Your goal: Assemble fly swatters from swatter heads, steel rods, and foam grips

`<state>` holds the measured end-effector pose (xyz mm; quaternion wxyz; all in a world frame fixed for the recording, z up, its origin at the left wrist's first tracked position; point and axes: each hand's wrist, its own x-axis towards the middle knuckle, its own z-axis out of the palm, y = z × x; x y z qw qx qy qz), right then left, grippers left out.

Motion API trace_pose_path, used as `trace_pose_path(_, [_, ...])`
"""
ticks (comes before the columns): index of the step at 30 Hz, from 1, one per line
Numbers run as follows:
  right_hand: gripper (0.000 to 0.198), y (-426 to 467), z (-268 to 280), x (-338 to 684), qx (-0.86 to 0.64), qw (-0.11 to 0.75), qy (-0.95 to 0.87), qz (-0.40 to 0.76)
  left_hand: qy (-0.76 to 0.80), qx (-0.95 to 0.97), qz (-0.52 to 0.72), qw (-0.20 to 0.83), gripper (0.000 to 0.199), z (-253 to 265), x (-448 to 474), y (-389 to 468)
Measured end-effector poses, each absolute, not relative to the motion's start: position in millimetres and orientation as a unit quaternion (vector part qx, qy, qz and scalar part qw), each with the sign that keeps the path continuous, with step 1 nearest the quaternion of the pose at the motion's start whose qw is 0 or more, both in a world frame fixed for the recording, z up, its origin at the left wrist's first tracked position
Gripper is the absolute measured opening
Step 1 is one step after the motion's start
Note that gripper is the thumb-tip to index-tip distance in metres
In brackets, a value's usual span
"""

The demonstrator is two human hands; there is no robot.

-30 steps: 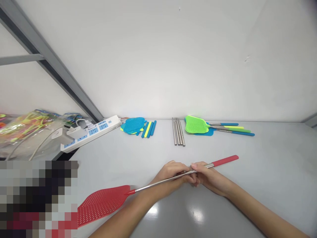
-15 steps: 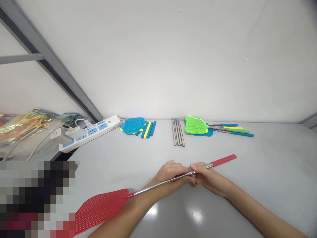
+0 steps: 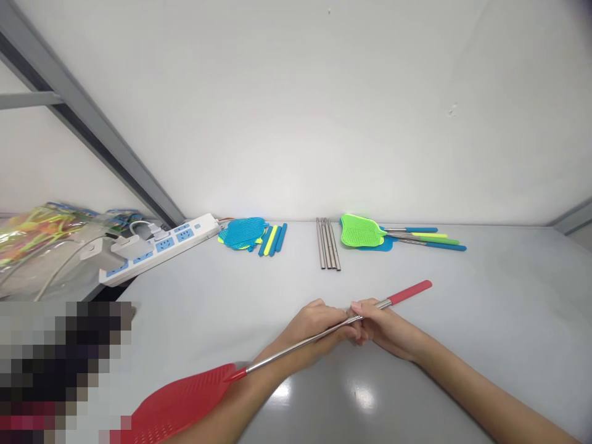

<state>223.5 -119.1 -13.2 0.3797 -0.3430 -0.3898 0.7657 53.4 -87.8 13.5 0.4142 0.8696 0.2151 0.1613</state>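
Observation:
A red fly swatter (image 3: pixel 296 346) with a telescopic metal rod lies slanted across both hands, its red head at lower left and its red grip at upper right. My left hand (image 3: pixel 321 324) is closed round the middle of the rod. Just to its right, my right hand (image 3: pixel 382 327) grips the rod near the red handle, thumb on top. The two hands touch at the fingers, which partly hide each other. The swatter's red head rests over my left forearm, and its far end is cut off by the pixelated patch.
On the grey table (image 3: pixel 509 296), along the wall, lie blue and yellow swatter heads (image 3: pixel 243 233), several coloured grips (image 3: pixel 274 239), several metal rods (image 3: pixel 328 245) and assembled fly swatters (image 3: pixel 363 231). At left are a power strip (image 3: pixel 161 251) with plugs and a plastic bag (image 3: pixel 46 246).
The swatter's head has turned, so its face shows at a flatter angle. Both hands keep hold of the rod. The whole view has shifted slightly.

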Motion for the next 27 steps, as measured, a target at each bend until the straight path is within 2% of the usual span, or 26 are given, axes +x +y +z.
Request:
trace_pose_path(14, [0.039,-118.5,-9.3,222.5,-0.361,0.378,-0.377,0.765,0.215,0.902,0.141,0.348,0.031,15.2,54.7,-85.8])
trace_pose_path(27, [0.039,-120.0,-9.2,222.5,-0.367,0.375,-0.383,0.760,0.234,0.901,0.148,0.333,0.036,15.4,53.1,-87.0])
